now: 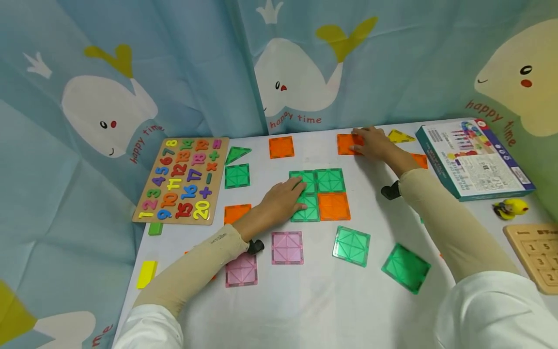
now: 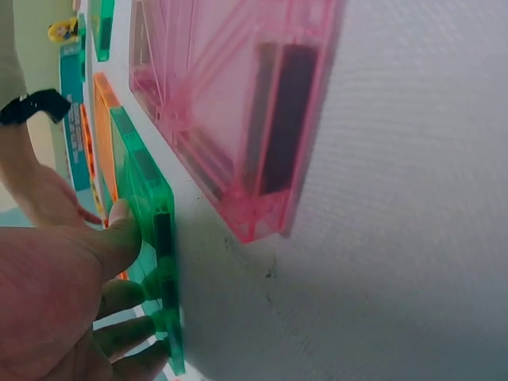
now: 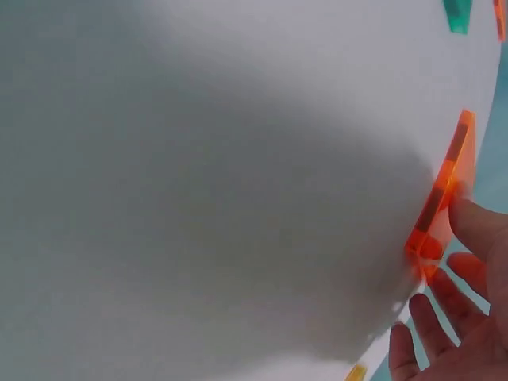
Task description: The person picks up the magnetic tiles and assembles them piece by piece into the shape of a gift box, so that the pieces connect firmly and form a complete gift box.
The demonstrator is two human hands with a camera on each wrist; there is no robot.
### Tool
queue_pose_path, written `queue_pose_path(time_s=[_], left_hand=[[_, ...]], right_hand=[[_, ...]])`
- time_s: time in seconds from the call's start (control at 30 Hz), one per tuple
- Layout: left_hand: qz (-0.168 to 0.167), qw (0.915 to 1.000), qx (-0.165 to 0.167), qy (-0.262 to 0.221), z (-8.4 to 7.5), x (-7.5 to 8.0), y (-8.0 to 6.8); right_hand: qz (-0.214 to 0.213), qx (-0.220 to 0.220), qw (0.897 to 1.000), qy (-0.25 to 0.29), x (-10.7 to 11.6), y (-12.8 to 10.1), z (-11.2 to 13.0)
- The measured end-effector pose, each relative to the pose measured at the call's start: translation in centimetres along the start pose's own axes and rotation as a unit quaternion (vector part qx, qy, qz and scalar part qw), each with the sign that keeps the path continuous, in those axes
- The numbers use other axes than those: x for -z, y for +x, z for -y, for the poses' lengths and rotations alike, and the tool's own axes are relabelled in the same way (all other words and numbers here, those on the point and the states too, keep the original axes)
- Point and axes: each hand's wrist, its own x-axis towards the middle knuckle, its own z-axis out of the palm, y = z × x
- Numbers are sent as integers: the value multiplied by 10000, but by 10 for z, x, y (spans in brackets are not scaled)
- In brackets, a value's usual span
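In the head view, several translucent magnetic tiles form a two-by-two square: green tiles [image 1: 330,180] and one orange tile [image 1: 334,206] at its lower right. My left hand [image 1: 281,199] rests on the square's left side, its thumb and spread fingers touching the green tiles [image 2: 147,186]. At the back, my right hand [image 1: 372,142] pinches the right part of a separate orange square tile [image 1: 346,144]. The right wrist view shows the thumb on this orange tile [image 3: 446,186], fingertips at its corner and the other fingers loose.
Pink tiles [image 1: 287,247] and loose green tiles [image 1: 351,246] lie nearer me. Another orange tile [image 1: 281,147] lies at the back. A number board [image 1: 180,182] stands left; a box [image 1: 477,160], a yellow toy figure [image 1: 511,208] and a wooden board [image 1: 536,254] are right.
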Motion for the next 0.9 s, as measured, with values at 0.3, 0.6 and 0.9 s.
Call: queue_pose_path(time_s=[0.3, 0.6, 0.9], left_hand=[[-51, 10000, -16, 58, -2, 1, 0], [2, 9999, -27, 143, -1, 5, -2], [62, 9996, -26, 263, -2, 6, 0]], right_hand=[[-199, 208, 9995, 130, -19, 7, 35], [-85, 480, 9988, -46, -34, -17, 67], [321, 870, 9921, -849, -54, -66, 91]])
